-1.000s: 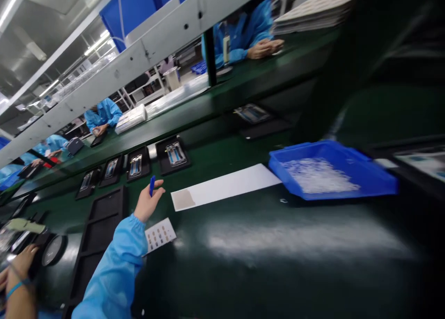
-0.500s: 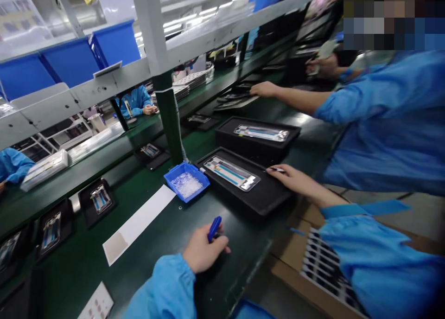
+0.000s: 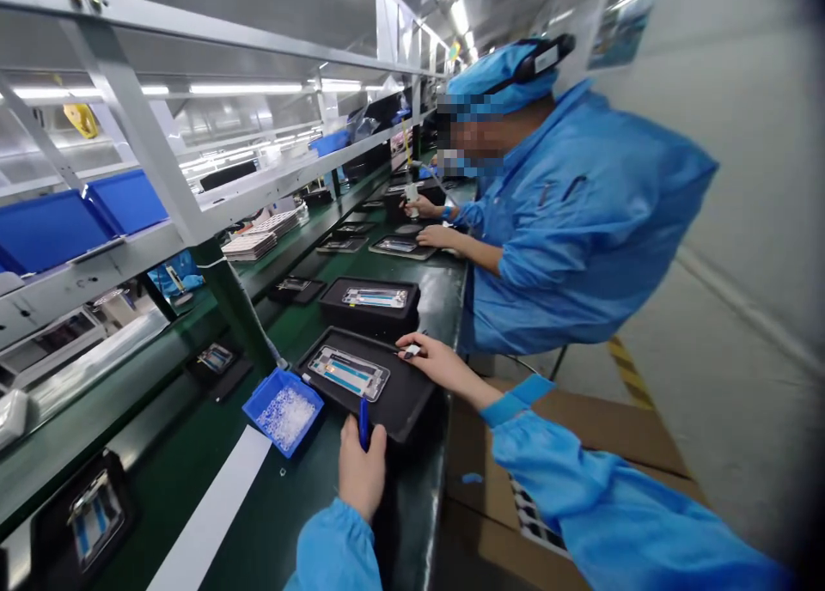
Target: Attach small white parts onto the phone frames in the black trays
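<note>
My left hand point(image 3: 362, 471) is closed round a slim blue pen-like tool point(image 3: 364, 425), which points up at the near edge of a black tray point(image 3: 400, 406). On that tray lies a phone frame point(image 3: 349, 373) with blue strips and a silvery end. At the tray's right edge, my right hand point(image 3: 444, 368) pinches a small white-and-dark piece point(image 3: 412, 350), whose kind I cannot make out. To the left of the tray stands a blue bin point(image 3: 253, 409) holding many small clear bits.
Behind is a second black tray point(image 3: 370, 316) with another phone frame. A co-worker point(image 3: 580, 230) in blue handles parts farther along the bench. A white strip point(image 3: 212, 509) lies at left, near a belt carrying trays. A green post point(image 3: 235, 303) rises behind the bin; cardboard boxes point(image 3: 473, 453) are below right.
The view has swung right and up, showing more of the co-worker. My left hand has come closer to the tray, its blue tool now at the edge. My right hand stays by the tray.
</note>
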A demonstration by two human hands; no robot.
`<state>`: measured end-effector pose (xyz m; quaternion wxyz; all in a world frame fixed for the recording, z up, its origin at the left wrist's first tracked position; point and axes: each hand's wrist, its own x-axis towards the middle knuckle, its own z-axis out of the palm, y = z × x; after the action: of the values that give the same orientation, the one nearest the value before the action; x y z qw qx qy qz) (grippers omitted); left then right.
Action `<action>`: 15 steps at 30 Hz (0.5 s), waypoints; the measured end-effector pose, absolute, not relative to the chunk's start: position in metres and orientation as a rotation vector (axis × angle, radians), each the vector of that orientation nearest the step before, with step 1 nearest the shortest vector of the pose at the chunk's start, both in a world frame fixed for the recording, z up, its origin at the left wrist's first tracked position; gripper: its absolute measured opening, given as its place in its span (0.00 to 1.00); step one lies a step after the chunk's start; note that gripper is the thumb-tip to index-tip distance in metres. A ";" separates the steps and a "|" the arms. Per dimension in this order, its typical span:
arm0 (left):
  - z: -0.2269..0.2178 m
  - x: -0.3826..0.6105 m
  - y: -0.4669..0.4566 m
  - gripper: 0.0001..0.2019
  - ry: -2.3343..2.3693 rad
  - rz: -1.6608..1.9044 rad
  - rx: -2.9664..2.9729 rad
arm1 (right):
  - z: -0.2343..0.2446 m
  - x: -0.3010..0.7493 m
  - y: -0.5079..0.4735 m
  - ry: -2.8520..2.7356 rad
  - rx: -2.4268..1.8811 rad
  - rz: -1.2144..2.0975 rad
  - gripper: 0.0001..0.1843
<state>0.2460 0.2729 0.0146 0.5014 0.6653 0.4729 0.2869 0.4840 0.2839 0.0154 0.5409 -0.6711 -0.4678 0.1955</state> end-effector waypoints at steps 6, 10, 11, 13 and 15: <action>0.036 0.249 0.261 0.27 1.005 0.794 1.410 | 0.028 0.476 0.269 -1.037 -1.586 0.483 0.19; 0.055 0.240 0.245 0.34 0.961 0.832 1.236 | 0.044 0.463 0.249 -0.968 -1.558 0.497 0.26; 0.061 0.234 0.239 0.36 0.947 0.840 1.226 | 0.050 0.458 0.242 -0.939 -1.518 0.526 0.28; 0.072 0.217 0.227 0.39 0.932 0.859 1.220 | 0.064 0.444 0.227 -0.869 -1.409 0.605 0.30; 0.074 0.193 0.213 0.41 0.993 0.898 1.231 | 0.077 0.425 0.213 -0.824 -1.317 0.680 0.31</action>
<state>0.1931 0.2134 0.0743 0.6144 0.5340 0.4309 0.3895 0.4250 0.2132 0.0766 0.6617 -0.5822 -0.3645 0.3007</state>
